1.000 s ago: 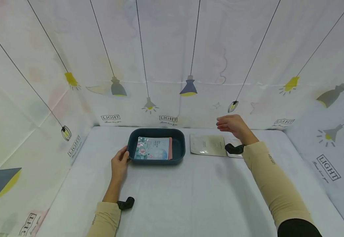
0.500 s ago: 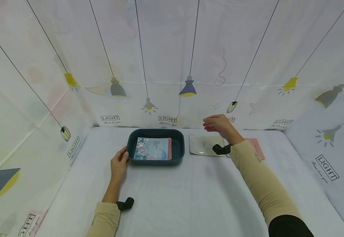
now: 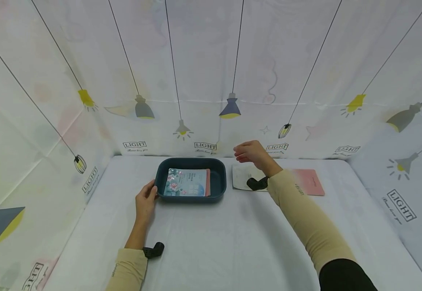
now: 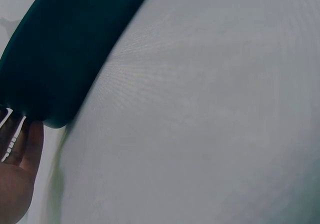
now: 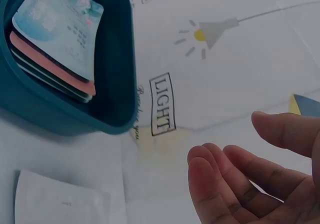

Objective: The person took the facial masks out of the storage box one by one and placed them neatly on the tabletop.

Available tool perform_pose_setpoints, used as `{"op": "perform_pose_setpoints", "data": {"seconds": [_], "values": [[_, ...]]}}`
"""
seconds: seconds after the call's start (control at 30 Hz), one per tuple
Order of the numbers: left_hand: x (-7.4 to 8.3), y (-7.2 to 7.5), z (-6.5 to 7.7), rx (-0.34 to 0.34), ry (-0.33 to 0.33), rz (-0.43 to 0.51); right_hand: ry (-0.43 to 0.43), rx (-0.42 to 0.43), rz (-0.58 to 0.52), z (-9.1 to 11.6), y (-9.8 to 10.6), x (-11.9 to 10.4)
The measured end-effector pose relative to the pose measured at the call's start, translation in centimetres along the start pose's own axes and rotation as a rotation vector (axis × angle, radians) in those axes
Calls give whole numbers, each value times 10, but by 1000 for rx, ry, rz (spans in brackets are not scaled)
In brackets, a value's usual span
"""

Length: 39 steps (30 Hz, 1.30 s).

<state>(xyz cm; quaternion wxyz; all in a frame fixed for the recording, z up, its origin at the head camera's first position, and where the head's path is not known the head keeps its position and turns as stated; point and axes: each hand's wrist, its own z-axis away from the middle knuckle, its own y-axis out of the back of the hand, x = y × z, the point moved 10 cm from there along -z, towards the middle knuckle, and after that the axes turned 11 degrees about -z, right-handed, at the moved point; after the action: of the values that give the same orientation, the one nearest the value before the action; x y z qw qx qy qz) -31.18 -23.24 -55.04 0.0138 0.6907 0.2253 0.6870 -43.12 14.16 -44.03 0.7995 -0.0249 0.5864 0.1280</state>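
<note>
A dark teal plastic tray (image 3: pixel 221 182) sits at the back of the table. Inside lies a stack of flat sachets, topped by a light blue floral sachet (image 3: pixel 185 182) with a pink sachet (image 3: pixel 208 182) showing beneath. My left hand (image 3: pixel 146 204) holds the tray's left end, fingers at the wall and rim; some fingertips are hidden in the left wrist view. My right hand (image 3: pixel 252 153) hovers just right of the tray with loosely bent fingers, thumb apart, nothing in it. Under its wrist lies a silvery-beige sachet (image 3: pixel 240 178), partly covered by the wrist camera.
A pink sachet (image 3: pixel 309 182) lies farther right, partly behind the right sleeve (image 3: pixel 301 214). White cloth (image 3: pixel 203 242) covers the table. Behind the tray rises a fabric wall (image 3: pixel 203 72) printed with lamps.
My right hand has moved left towards the tray, uncovering the pink sachet on the right. The left hand and the tray have stayed in place.
</note>
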Motion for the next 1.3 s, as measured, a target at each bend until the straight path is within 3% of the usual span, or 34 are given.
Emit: {"op": "perform_pose_setpoints", "data": {"seconds": [0.27,0.4,0.63,0.97,1.3], "values": [[0,-1,1,-4,11,-4,-8,-33,-7,1,-28,9],[10,1,4,-15,5,2,-20,-31,3,-3,-39,16],[-1,0,-1,2,5,-5,-31,-35,-4,-6,-63,19],[4,-1,0,-48,92,12,-62,-13,32,-8,-88,33],[-5,-1,-1,-24,53,1,-88,4,93,-11,-109,50]]}}
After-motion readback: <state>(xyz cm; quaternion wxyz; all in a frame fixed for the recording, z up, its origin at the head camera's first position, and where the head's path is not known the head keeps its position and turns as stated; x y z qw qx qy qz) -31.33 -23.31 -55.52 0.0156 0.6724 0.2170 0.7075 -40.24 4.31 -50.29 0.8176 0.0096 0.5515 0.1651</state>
